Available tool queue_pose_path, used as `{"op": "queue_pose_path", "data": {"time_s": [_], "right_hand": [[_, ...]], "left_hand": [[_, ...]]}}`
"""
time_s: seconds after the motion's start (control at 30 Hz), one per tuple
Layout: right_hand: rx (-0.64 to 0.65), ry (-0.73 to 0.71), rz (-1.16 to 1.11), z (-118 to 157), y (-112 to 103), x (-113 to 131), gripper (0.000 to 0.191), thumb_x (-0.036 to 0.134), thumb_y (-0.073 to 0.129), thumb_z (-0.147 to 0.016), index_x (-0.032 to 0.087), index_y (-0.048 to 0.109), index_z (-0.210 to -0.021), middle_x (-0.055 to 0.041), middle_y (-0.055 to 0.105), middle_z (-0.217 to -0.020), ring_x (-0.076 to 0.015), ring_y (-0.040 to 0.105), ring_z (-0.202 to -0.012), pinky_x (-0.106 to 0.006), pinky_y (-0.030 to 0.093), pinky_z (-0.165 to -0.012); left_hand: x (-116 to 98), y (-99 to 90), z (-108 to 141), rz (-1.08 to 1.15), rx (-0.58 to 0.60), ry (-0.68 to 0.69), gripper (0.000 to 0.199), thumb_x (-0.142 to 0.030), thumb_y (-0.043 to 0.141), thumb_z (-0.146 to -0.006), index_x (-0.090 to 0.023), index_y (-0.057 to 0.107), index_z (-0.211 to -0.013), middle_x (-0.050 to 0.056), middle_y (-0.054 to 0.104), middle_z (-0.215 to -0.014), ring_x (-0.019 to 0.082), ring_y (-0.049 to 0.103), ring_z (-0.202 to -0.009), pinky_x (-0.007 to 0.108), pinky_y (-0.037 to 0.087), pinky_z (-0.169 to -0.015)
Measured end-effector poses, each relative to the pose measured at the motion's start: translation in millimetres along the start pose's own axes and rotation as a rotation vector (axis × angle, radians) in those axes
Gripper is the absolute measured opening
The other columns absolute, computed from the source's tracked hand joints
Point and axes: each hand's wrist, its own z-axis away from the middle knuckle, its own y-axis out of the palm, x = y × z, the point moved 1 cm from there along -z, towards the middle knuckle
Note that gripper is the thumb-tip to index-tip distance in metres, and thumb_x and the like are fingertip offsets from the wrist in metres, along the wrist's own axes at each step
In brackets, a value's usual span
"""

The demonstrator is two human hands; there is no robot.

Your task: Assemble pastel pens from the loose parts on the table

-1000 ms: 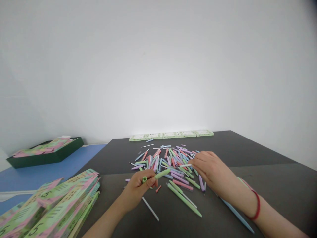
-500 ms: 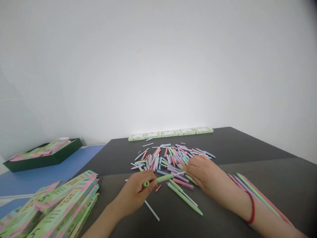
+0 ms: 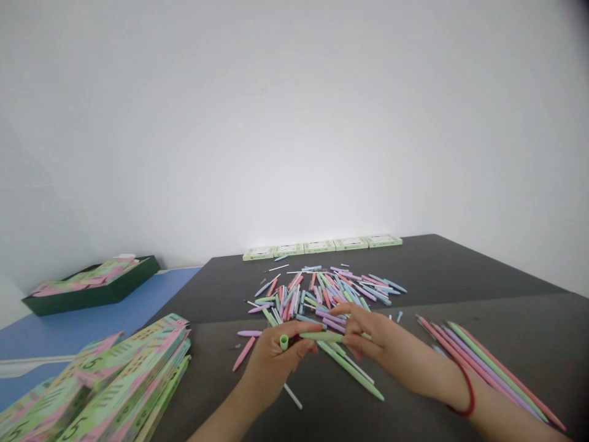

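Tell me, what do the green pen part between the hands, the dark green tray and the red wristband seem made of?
Green pen part: probably plastic, smooth and matt; its pastel colour is even.
Dark green tray: card or plastic; flat, dull walls leave it open.
Red wristband: perhaps cord, dull; it looks thin and curves closely, but any weave is too small to see.

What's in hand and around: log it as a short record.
Left hand: holds short green open-ended tube and slim light green pen piece
Right hand: at that piece's right end
Middle: scattered pastel pen parts on black tabletop
Right: row of pink, purple, green pens
Back: row of flat pale green boxes
Left: piled pink-and-green printed packets
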Motion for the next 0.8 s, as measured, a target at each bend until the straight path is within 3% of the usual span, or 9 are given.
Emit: {"op": "queue_pose_path", "data": {"time_s": [0.07,0.17,0.33,0.47,0.57,0.67,0.8], "right_hand": [[0.08,0.019,-0.113,0,-1,0,0.031,0.021,0.04,-0.093,0.022,0.046,-0.123,0.0035,0.06,-0.066,-0.0143,0.056,-0.064,-0.023,0.042,-0.061],[0.189,-0.045,-0.178,0,2,-3,0.023,0.02,0.04,-0.092,0.021,0.055,-0.108,0.0025,0.06,-0.069,-0.0142,0.056,-0.067,-0.024,0.042,-0.065],[0.292,-0.11,-0.291,1,18,-2,0.024,0.022,0.043,-0.091,0.019,0.06,-0.075,0.0009,0.063,-0.077,-0.014,0.056,-0.074,-0.025,0.041,-0.071],[0.318,-0.107,-0.58,1,38,1,0.021,0.029,0.042,-0.092,0.019,0.06,-0.087,-0.0021,0.07,-0.079,-0.0179,0.058,-0.085,-0.032,0.041,-0.082],[0.23,0.0,-0.827,-4,46,-7,0.02,0.033,0.048,-0.089,0.017,0.059,-0.093,-0.0044,0.071,-0.08,-0.0201,0.061,-0.085,-0.034,0.042,-0.081],[0.014,0.143,-1.035,-9,44,-15,0.022,0.037,0.054,-0.085,0.016,0.059,-0.091,-0.0074,0.071,-0.085,-0.0207,0.064,-0.082,-0.033,0.044,-0.075],[-0.259,0.239,-1.066,-11,36,-14,0.028,0.042,0.059,-0.081,0.017,0.058,-0.092,-0.0085,0.071,-0.09,-0.0217,0.064,-0.086,-0.035,0.045,-0.081]], "left_hand": [[-3,1.9,1,-0.013,0.007,0.035,0.024,-0.03,0.062,-0.079,-0.017,0.073,-0.097,0.002,0.066,-0.067,0.011,0.046,-0.05,0.021,0.035,-0.049],[-9,3.4,1,-0.032,0.039,0.091,0.018,-0.027,0.064,-0.079,-0.019,0.074,-0.092,0.002,0.067,-0.069,0.015,0.055,-0.063,0.023,0.039,-0.059],[-15,6.1,3,0.112,0.138,-0.005,0.02,-0.031,0.065,-0.08,-0.017,0.072,-0.092,0.001,0.064,-0.066,0.015,0.055,-0.063,0.023,0.039,-0.059],[-10,9.0,3,0.116,0.162,-0.011,0.025,-0.033,0.064,-0.08,-0.014,0.067,-0.097,0.0,0.058,-0.065,0.014,0.053,-0.063,0.024,0.039,-0.062],[1,11.9,2,0.081,0.106,-0.02,0.033,-0.032,0.062,-0.081,-0.016,0.057,-0.109,-0.003,0.055,-0.066,0.012,0.048,-0.059,0.024,0.036,-0.059],[12,19.1,3,0.05,0.087,-0.104,0.026,-0.027,0.056,-0.083,-0.018,0.052,-0.107,-0.007,0.048,-0.063,0.008,0.038,-0.048,0.021,0.03,-0.05],[20,35.6,8,0.096,0.164,-0.182,0.017,-0.017,0.049,-0.081,-0.018,0.05,-0.098,-0.008,0.046,-0.062,0.006,0.035,-0.045,0.02,0.027,-0.047]]}}
